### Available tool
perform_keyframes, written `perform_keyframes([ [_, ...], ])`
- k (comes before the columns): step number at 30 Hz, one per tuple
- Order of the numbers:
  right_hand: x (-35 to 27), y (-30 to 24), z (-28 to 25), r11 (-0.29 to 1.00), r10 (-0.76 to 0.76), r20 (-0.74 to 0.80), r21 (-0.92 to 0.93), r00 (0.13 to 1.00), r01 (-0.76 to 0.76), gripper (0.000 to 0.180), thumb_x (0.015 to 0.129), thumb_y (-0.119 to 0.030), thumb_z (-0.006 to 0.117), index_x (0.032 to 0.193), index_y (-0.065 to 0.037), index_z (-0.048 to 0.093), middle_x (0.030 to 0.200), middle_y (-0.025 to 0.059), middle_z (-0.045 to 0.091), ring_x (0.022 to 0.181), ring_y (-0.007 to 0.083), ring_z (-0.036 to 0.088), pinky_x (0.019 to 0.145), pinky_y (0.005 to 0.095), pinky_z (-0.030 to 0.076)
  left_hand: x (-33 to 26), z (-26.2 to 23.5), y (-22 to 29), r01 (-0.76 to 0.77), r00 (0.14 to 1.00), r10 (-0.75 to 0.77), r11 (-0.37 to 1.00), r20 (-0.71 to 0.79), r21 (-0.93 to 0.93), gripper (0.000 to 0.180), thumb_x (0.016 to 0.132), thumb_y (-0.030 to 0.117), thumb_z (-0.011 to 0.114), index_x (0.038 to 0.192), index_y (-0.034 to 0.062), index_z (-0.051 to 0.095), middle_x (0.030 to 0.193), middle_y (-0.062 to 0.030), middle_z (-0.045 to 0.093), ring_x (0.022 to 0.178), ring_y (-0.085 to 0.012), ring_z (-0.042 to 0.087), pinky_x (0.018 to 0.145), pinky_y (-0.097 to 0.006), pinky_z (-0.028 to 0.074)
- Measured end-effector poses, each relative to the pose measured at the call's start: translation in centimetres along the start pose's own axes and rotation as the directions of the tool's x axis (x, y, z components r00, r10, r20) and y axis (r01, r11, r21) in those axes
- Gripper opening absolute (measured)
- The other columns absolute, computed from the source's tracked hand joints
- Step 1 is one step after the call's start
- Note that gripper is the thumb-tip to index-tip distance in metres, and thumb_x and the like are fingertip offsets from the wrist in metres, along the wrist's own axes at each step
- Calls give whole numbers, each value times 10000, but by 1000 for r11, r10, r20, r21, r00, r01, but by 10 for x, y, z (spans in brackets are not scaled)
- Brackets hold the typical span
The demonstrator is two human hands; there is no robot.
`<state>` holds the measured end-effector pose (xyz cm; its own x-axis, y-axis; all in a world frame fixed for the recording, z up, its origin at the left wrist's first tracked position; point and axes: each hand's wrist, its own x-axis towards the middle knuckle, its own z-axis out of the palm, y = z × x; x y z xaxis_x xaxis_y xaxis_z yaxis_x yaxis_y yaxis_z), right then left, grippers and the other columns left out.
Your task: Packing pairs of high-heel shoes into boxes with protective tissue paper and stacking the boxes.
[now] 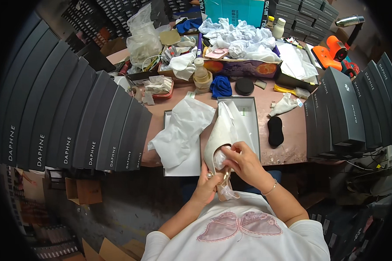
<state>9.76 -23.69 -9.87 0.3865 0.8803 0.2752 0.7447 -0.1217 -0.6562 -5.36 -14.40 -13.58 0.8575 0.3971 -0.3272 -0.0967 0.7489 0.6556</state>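
At the table's (289, 145) edge, holding a white shoe (217, 134) over a box (256, 126) with the left hand (203, 186) curled around it; touching white paper (219, 158) inside with the right hand (246, 164), bent and narrow. Can't tell if pinching.

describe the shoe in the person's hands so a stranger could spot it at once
Find the pinkish worktable between stacks of dark grey shoeboxes. At its near edge, the left hand holds a cream pointed-toe shoe while the right hand touches the white wad in its opening. Its long, tapering toe points away from the person, unlike the creased tissue paper to its left.
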Motion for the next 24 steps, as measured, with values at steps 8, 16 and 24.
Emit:
perform_keyframes([
  [8, 13, 1, 31, 992, -115, -81, -64, 990, 110, 309, 746, -205, 764, 944, -46, 588, 873, 104, 560, 784, 300, 569, 667, 369, 470, -12, -6, -18, -66, 995, 69, 997, -67, 39, 504, 930, 129, 470, 1387, 113, 260, 1224, -75, 495, 1039, -170, 563, 881, -326, 501],
  [16, 38, 25, 44, 997, 44, 100, -61, 994, -38, 274, 761, -288, 737, 754, -69, 573, 762, 79, 555, 684, 287, 576, 622, 400, 469, 13, -20, 5, 75, 985, -80, 996, -151, -44, 404, 936, 174, 454, 1313, 126, 318, 1138, -116, 524, 829, -225, 628, 693, -377, 575],
  [24, 56, 35, 48, 955, 168, -21, 250, 986, -157, 263, 796, -240, 712, 756, -7, 597, 725, 137, 596, 692, 304, 602, 609, 380, 466, 29, -32, 8, 61, 987, -52, 997, -153, 56, 392, 949, 313, 474, 1281, 118, 404, 1086, -118, 565, 777, -221, 637, 639, -348, 577],
])
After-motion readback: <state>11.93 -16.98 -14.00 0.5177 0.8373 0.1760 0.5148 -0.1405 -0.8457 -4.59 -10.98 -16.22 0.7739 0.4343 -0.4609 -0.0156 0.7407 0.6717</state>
